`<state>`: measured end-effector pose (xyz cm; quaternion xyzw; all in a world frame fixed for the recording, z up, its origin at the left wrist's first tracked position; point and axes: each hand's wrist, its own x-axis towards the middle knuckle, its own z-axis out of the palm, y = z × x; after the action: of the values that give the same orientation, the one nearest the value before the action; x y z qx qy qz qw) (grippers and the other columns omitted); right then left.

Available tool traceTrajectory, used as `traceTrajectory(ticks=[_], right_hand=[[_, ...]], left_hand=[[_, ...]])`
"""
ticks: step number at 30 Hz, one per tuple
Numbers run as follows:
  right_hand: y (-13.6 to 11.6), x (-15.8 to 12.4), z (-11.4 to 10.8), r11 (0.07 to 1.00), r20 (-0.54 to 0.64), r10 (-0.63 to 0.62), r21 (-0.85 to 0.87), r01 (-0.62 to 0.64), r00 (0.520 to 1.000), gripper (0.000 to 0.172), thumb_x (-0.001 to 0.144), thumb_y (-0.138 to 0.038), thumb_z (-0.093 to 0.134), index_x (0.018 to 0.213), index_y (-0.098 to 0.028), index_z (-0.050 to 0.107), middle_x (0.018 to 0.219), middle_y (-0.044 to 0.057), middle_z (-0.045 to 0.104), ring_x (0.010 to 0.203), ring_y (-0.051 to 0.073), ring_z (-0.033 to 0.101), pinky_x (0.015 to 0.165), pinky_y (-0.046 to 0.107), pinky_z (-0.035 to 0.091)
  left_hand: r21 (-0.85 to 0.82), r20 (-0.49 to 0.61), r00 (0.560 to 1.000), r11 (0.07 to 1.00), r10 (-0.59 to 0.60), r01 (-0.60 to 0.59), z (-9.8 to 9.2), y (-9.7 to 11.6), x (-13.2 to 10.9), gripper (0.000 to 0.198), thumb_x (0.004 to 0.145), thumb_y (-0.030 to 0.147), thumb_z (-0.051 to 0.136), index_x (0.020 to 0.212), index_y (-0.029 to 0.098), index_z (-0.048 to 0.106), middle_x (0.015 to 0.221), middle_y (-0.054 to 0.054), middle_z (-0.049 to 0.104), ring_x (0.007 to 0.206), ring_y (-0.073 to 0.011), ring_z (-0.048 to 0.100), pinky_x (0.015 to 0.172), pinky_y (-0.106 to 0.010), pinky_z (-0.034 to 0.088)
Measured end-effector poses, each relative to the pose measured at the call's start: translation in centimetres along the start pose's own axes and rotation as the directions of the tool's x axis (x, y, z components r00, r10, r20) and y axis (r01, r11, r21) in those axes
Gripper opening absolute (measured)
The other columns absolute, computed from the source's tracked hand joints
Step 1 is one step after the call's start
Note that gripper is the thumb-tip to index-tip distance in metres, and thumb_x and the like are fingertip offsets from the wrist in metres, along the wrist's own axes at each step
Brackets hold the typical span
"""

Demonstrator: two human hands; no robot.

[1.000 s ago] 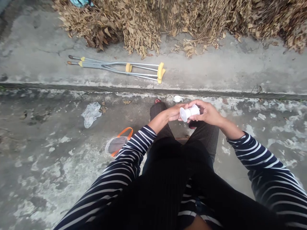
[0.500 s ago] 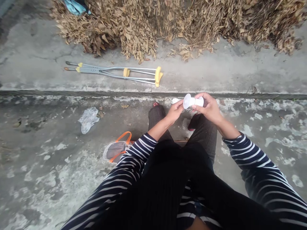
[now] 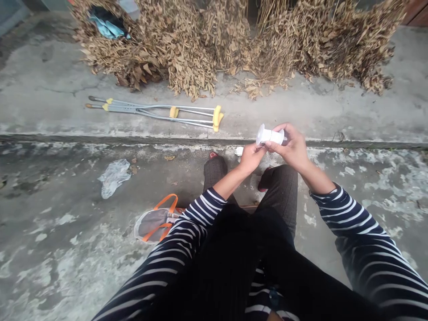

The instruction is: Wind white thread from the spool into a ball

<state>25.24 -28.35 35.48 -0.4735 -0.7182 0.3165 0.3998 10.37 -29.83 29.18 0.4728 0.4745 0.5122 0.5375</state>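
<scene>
My hands hold a white plastic flared cylinder (image 3: pixel 270 136) up in front of me, above my knees. Its wide funnel end faces left. My right hand (image 3: pixel 290 148) wraps its narrow end, with the fingers curled over the top. My left hand (image 3: pixel 251 159) pinches it from below, close to the flared rim. A small white scrap (image 3: pixel 238 151) lies on the ground just beyond my left hand.
A pair of metal crutches (image 3: pixel 154 111) with yellow pads lies on the raised concrete beyond a step edge (image 3: pixel 167 140). Dry brown leaves (image 3: pixel 200 49) pile behind them. A plastic bag (image 3: pixel 113 178) and an orange-handled mesh bag (image 3: pixel 155 221) lie on the stained concrete left of my legs.
The whole scene has shifted down as my head tilted. The white cylinder has turned, its flared end now facing more to the left, and my left hand has moved closer under it.
</scene>
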Motion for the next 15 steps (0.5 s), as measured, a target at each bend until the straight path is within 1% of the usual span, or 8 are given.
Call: traceTrajectory(ticks=[3,5,7,9,11,13,15], right_hand=[[-0.5,0.1,-0.4,0.991,-0.010,-0.072,-0.112,0.070,0.997,0.039,0.083,-0.055,0.079,0.103,-0.026,0.062,0.095,0.005,0.064,0.085,0.023,0.062,0.071,0.037,0.056],[-0.4,0.1,-0.5,0.976,-0.012,-0.121,-0.182,0.117,0.993,0.036,0.084,-0.052,0.078,0.102,-0.025,0.062,0.098,0.005,0.064,0.086,0.023,0.061,0.072,0.037,0.055],[-0.1,0.1,-0.4,0.963,-0.017,-0.158,-0.226,0.150,0.987,0.033,0.086,-0.051,0.075,0.103,-0.025,0.061,0.100,0.006,0.064,0.088,0.023,0.061,0.072,0.037,0.055],[0.3,0.3,-0.3,0.951,-0.027,-0.188,-0.257,0.175,0.982,0.032,0.087,-0.050,0.073,0.103,-0.025,0.061,0.101,0.007,0.064,0.089,0.024,0.061,0.071,0.037,0.054],[0.9,0.4,-0.3,0.935,-0.032,-0.223,-0.289,0.205,0.974,0.031,0.088,-0.051,0.072,0.103,-0.026,0.061,0.101,0.007,0.065,0.089,0.025,0.061,0.071,0.038,0.053],[1.3,0.6,-0.4,0.923,-0.024,-0.250,-0.308,0.231,0.968,0.031,0.089,-0.052,0.071,0.102,-0.026,0.061,0.102,0.008,0.065,0.088,0.025,0.061,0.072,0.039,0.053],[1.7,0.7,-0.5,0.920,-0.008,-0.259,-0.306,0.244,0.966,0.032,0.090,-0.053,0.070,0.102,-0.026,0.060,0.103,0.009,0.065,0.089,0.026,0.060,0.073,0.040,0.053]], left_hand=[[-0.026,0.119,0.993,1.000,0.009,-0.006,-0.2,0.9,-0.4,0.042,0.097,0.043,0.063,0.068,0.014,0.070,0.066,-0.003,0.069,0.070,-0.0132,0.063,0.071,-0.022,0.048],[-0.044,0.214,0.976,0.998,-0.032,0.042,-0.5,1.8,-0.7,0.045,0.100,0.040,0.057,0.064,0.014,0.064,0.063,-0.004,0.068,0.061,-0.0116,0.063,0.068,-0.023,0.050],[-0.053,0.299,0.950,0.993,-0.086,0.107,-1.0,2.5,-1.0,0.038,0.100,0.033,0.054,0.067,0.014,0.061,0.058,-0.003,0.066,0.048,-0.0097,0.058,0.060,-0.023,0.048],[-0.038,0.372,0.918,0.986,-0.136,0.162,-1.4,3.0,-1.2,0.025,0.097,0.023,0.052,0.075,0.014,0.060,0.055,-0.001,0.065,0.041,-0.0086,0.054,0.053,-0.022,0.044],[-0.009,0.449,0.875,0.978,-0.183,0.210,-1.9,3.1,-1.3,0.016,0.093,0.018,0.051,0.080,0.013,0.060,0.054,-0.001,0.065,0.038,-0.0085,0.052,0.049,-0.021,0.042],[0.006,0.523,0.821,0.964,-0.230,0.266,-2.4,3.0,-1.4,0.012,0.090,0.018,0.053,0.083,0.013,0.061,0.056,-0.003,0.066,0.039,-0.0090,0.053,0.047,-0.021,0.041],[-0.005,0.580,0.773,0.948,-0.257,0.319,-3.1,2.9,-1.5,0.014,0.090,0.023,0.055,0.085,0.012,0.062,0.058,-0.004,0.068,0.040,-0.0094,0.054,0.046,-0.021,0.040]])
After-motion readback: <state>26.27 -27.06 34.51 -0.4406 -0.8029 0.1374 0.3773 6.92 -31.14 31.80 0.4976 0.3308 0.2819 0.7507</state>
